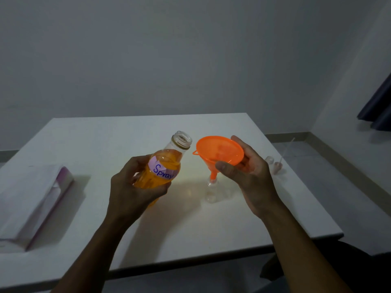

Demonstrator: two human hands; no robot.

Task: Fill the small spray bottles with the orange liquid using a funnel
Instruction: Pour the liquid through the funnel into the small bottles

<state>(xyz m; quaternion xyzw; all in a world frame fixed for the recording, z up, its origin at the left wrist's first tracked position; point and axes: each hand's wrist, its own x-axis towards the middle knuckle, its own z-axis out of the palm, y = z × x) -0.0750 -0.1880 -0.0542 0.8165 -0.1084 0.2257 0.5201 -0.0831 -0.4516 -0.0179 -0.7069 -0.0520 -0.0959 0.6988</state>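
The left hand (pixel 135 187) is wrapped around the lower body of a clear bottle (pixel 163 168), lifted off the desk (pixel 105 140) and tilted so that its open, capless mouth leans toward the right. The bottle holds orange liquid (pixel 148 180) up to about its shoulder, and a pale purple label (pixel 163 169) on it reads "Spray" in blue handwriting.

The right hand (pixel 245 172) grips the rim of an orange funnel (pixel 220 150), thumb on the near side and fingers on the far side. The funnel's bowl tips toward the bottle, and its spout sits in the neck of a small clear spray bottle (pixel 211 190) that stands upright on the desk near its middle, directly below the funnel. The small bottle looks empty or nearly so; its level is hard to tell.

Toward the right edge of the desk, well apart from the hands, stand another small clear bottle (pixel 269 160) and, just beside it, a spray pump top (pixel 278 166) with its thin tube pointing up. At the left edge lies a white and purple tissue pack (pixel 33 199).
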